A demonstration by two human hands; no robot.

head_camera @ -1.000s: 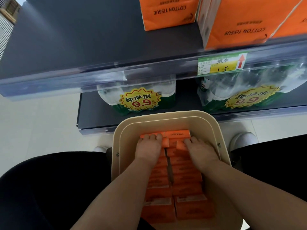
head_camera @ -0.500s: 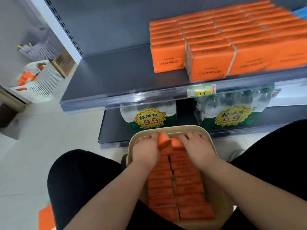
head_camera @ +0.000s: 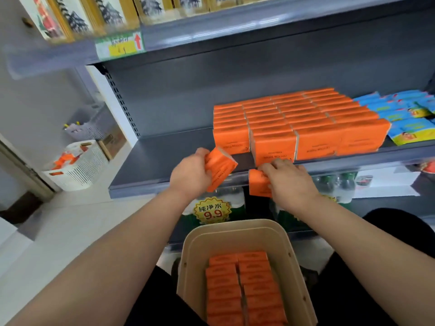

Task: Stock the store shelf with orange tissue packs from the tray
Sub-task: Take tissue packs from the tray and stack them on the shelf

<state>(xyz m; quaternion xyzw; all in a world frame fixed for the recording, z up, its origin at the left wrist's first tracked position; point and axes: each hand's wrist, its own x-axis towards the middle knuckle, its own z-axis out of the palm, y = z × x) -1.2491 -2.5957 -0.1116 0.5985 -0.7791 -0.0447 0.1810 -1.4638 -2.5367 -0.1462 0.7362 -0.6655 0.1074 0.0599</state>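
Note:
My left hand [head_camera: 190, 176] grips an orange tissue pack [head_camera: 220, 168], tilted, at the front edge of the grey shelf [head_camera: 164, 161]. My right hand [head_camera: 288, 182] holds a second orange pack [head_camera: 259, 185] just below the shelf lip. On the shelf stand rows of orange tissue packs [head_camera: 296, 123], to the right of the hands. The beige tray [head_camera: 237, 234] sits low between my legs, with two rows of orange packs [head_camera: 244, 285] in it.
Blue packets [head_camera: 404, 114] lie right of the orange rows. Water bottle packs with a 9.9 price sticker [head_camera: 211, 210] fill the shelf below. A white basket [head_camera: 77, 165] stands on the floor at left. An upper shelf with a price tag [head_camera: 120, 44] overhangs.
Both hands have lifted out of the tray, each with an orange pack, up to the shelf's front edge. The view has tilted upward.

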